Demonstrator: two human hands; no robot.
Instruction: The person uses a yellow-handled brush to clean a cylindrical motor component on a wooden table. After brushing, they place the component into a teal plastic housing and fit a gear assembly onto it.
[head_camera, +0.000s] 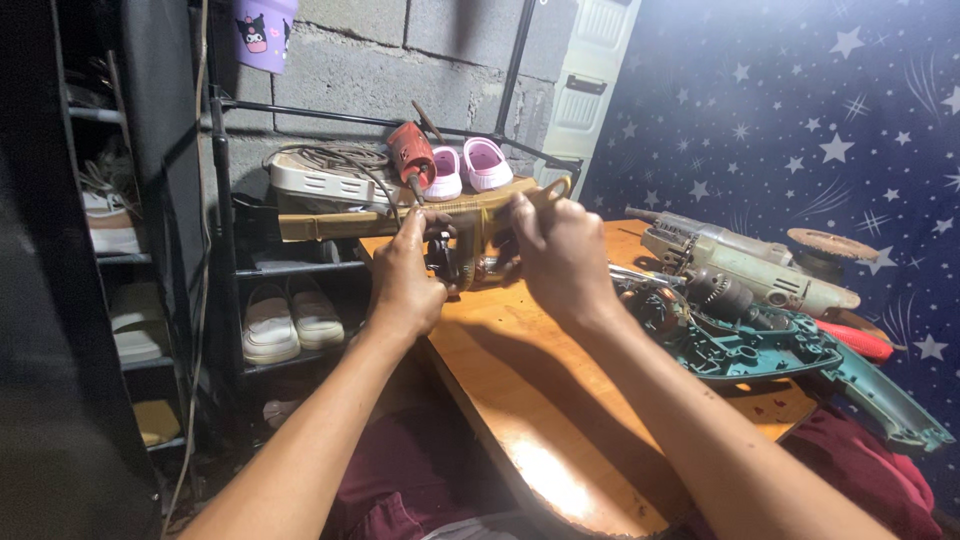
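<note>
A long yellow-brown power tool body (350, 222) is held up above the far corner of the orange wooden table (540, 400). My left hand (405, 280) grips its dark motor part from the left, with the thumb raised against the housing. My right hand (562, 255) clasps the tool's right end near a yellow loop handle (552, 190). Both hands are closed around the tool. The middle of the tool is hidden behind my fingers.
An opened teal drill housing (790, 360) with a chuck and motor parts lies at the right, behind it a grey angle grinder (750, 262) with a rusty disc. A shoe rack (290, 320) with white shoes, pink clogs and a red tool stands at the left.
</note>
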